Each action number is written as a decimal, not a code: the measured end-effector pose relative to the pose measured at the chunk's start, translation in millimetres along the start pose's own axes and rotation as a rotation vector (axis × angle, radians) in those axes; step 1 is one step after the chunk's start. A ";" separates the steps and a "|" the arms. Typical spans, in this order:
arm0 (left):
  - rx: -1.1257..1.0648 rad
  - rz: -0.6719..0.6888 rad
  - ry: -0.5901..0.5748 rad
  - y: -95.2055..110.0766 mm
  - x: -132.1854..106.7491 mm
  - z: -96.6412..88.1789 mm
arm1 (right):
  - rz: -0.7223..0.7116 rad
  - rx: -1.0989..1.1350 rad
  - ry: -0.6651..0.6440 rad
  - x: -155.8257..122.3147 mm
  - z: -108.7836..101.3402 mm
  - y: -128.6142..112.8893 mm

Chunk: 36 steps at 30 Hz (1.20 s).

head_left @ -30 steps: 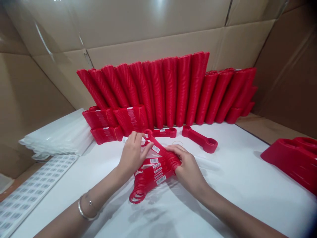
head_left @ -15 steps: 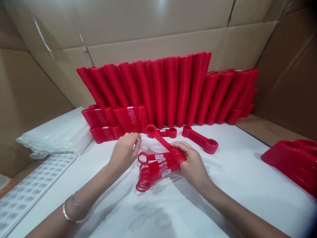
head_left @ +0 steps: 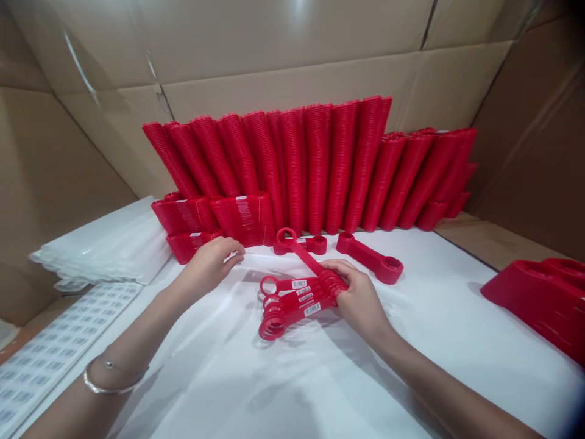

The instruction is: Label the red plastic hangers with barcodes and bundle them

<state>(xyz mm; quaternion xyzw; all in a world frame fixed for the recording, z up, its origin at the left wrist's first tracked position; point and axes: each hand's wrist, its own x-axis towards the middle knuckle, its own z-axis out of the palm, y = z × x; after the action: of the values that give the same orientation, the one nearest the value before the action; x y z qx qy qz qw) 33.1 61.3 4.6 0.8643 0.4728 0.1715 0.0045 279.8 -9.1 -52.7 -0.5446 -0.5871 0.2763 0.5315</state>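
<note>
My right hand [head_left: 361,299] is closed round one end of a fanned bunch of flat red plastic strips with ring-shaped ends [head_left: 297,305]. Several carry white barcode labels, and one strip without a visible label [head_left: 305,256] points up and away from the others. To the left, my left hand [head_left: 211,263] hovers over the white table with fingers bent and the thumb apart; nothing shows in it. Just beyond the bunch lie a short labelled red stack [head_left: 311,246] and a thicker stack of red strips [head_left: 372,259].
Tall red stacks [head_left: 292,171] line the cardboard wall [head_left: 292,73]. Banded labelled bundles [head_left: 242,219] stand at their left front. Clear plastic bags [head_left: 109,244] and a barcode label sheet [head_left: 59,347] lie left on the white table [head_left: 434,353]. More red pieces [head_left: 539,305] sit right.
My left hand has drawn back to the left, away from the bunch. The right hand still grips the strips, which have shifted slightly right; the upper strip has swung more upright.
</note>
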 end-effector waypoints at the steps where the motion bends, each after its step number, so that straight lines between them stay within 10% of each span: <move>1: -0.004 0.031 0.016 -0.6 0.3 -0.9 | 0.006 0.005 0.000 0.7 -0.3 0.7; 11: -0.274 0.053 0.263 4.0 -8.1 -33.8 | 0.008 -0.010 -0.016 1.0 0.6 3.5; 19: -0.362 0.176 -0.018 72.0 -12.7 10.4 | -0.149 -0.016 -0.143 -13.4 10.1 -7.3; 36: -0.130 0.190 0.061 71.8 -10.8 22.4 | -0.228 -0.010 -0.215 -20.2 10.4 -11.6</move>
<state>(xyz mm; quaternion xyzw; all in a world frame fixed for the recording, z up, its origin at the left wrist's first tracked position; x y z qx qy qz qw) 93.1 16.2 -7.4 0.8976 0.3764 0.2276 0.0299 262.9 -28.3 -51.7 -0.4443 -0.6998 0.2681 0.4909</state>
